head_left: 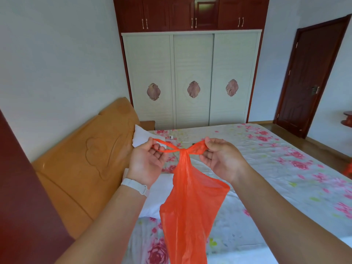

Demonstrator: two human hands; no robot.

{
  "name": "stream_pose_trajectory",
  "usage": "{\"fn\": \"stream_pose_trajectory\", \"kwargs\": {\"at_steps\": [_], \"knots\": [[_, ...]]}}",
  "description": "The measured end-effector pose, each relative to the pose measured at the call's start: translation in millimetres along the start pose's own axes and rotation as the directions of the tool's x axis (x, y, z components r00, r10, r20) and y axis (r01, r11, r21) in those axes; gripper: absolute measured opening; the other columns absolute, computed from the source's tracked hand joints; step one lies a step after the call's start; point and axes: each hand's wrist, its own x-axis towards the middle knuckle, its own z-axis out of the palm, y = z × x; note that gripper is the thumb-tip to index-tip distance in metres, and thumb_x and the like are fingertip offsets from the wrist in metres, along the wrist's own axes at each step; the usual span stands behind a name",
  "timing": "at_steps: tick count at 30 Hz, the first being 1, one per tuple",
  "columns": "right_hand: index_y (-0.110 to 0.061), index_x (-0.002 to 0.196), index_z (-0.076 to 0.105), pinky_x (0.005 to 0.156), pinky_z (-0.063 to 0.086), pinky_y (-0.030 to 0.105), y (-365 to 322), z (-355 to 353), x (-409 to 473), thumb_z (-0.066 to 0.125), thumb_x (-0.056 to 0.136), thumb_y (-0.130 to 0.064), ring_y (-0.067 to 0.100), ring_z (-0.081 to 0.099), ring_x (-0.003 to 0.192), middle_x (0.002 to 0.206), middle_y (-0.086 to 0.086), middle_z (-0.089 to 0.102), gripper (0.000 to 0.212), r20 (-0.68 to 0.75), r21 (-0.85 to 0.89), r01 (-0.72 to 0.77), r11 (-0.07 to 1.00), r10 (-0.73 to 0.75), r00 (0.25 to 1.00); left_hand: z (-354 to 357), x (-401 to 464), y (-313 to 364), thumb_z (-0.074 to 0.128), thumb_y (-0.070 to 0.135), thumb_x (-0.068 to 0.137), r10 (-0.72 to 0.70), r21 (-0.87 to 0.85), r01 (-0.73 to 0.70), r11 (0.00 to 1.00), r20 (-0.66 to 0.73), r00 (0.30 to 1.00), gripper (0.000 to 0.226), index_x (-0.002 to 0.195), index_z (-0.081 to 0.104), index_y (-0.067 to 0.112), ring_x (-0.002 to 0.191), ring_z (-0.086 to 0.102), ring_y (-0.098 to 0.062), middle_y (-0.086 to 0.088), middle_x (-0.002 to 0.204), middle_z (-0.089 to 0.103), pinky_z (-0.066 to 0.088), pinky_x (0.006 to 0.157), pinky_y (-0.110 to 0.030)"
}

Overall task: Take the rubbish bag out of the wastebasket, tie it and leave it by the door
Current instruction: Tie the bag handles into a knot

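A thin orange plastic rubbish bag (190, 202) hangs in front of me over the bed, its two handles crossed into a knot at the top. My left hand (147, 161) pinches the left handle loop and wears a white wristband. My right hand (222, 157) pinches the right handle loop. Both hands pull the loops apart sideways. The dark brown door (308, 77) stands shut at the far right. No wastebasket is in view.
A bed (266, 168) with a floral sheet fills the space below and ahead. An orange headboard (85, 159) is at the left. A white three-door wardrobe (192, 79) stands at the back. Wooden floor (327, 143) runs along the bed toward the door.
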Motion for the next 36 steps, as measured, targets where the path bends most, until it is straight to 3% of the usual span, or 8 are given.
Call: {"fn": "stream_pose_trajectory", "kwargs": {"at_steps": [2,5,11,17,26,30,36], "knots": [[-0.009,0.075,0.058,0.057,0.053,0.021,0.4,-1.6,2.1,0.053,0.098,-0.019,0.012,0.068,0.062,0.071,0.007,0.069,0.025,-0.068,0.062,-0.015,0.998,0.019,0.997,-9.1,4.9,-0.7,0.056,0.023,0.090,-0.004,0.025,0.004,1.000,-0.031,1.000,0.039,0.053,0.062,0.014,0.043,0.052,-0.012,0.003,0.050,0.049,0.053,0.052,-0.025],[-0.017,0.074,0.054,0.060,0.048,0.023,1.7,-9.4,6.4,0.054,0.098,-0.016,0.009,0.061,0.057,0.065,0.001,0.062,0.024,-0.210,0.175,-0.041,0.984,0.078,0.975,-29.3,5.3,2.8,0.053,0.023,0.091,-0.021,0.099,0.028,0.995,-0.077,0.997,0.035,0.057,0.057,0.015,0.040,0.047,-0.011,0.005,0.048,0.046,0.049,0.051,-0.022],[-0.013,0.079,0.052,0.054,0.036,0.022,16.9,-31.0,17.1,0.049,0.100,-0.014,0.010,0.045,0.057,0.065,0.001,0.047,0.021,-0.368,0.233,-0.100,0.967,0.183,0.912,-53.6,5.5,14.5,0.048,0.022,0.090,-0.021,0.210,0.065,0.976,-0.202,0.979,0.028,0.063,0.044,0.018,0.042,0.035,-0.009,0.006,0.046,0.037,0.039,0.060,-0.023],[-0.013,0.087,0.054,0.053,0.024,0.026,25.0,-76.7,21.4,0.044,0.100,-0.008,0.014,0.031,0.057,0.066,0.000,0.038,0.017,-0.506,0.204,-0.152,0.967,0.237,0.829,-87.4,-0.3,17.0,0.041,0.015,0.088,-0.066,0.211,0.138,0.968,-0.315,0.947,0.028,0.060,0.037,0.017,0.039,0.026,-0.010,0.006,0.040,0.029,0.030,0.056,-0.022],[-0.017,0.075,0.049,0.053,0.025,0.028,40.4,-166.4,0.9,0.043,0.097,-0.005,0.014,0.034,0.059,0.068,0.002,0.041,0.026,-0.705,0.212,-0.175,0.961,0.274,0.654,-154.5,-12.3,26.1,0.037,0.015,0.089,-0.090,0.205,0.210,0.956,-0.475,0.876,0.030,0.060,0.033,0.019,0.030,0.025,-0.010,0.006,0.036,0.028,0.022,0.054,-0.023],[-0.016,0.082,0.050,0.054,0.030,0.026,41.5,-176.2,-5.8,0.045,0.099,-0.011,0.012,0.039,0.062,0.069,0.001,0.041,0.019,-0.700,0.179,-0.170,0.969,0.247,0.670,-146.6,-15.6,22.2,0.038,0.013,0.087,-0.074,0.230,0.201,0.952,-0.464,0.882,0.028,0.059,0.034,0.019,0.033,0.027,-0.010,0.005,0.036,0.030,0.024,0.054,-0.024],[-0.016,0.076,0.050,0.051,0.035,0.025,17.1,-159.0,-17.3,0.052,0.099,-0.016,0.010,0.047,0.044,0.047,-0.003,0.046,0.024,-0.535,0.124,-0.074,0.990,0.129,0.835,-104.4,-19.6,29.1,0.043,0.018,0.090,0.017,0.367,0.127,0.922,-0.364,0.931,0.028,0.062,0.040,0.018,0.041,0.030,-0.008,0.006,0.048,0.034,0.026,0.053,-0.022]]}}
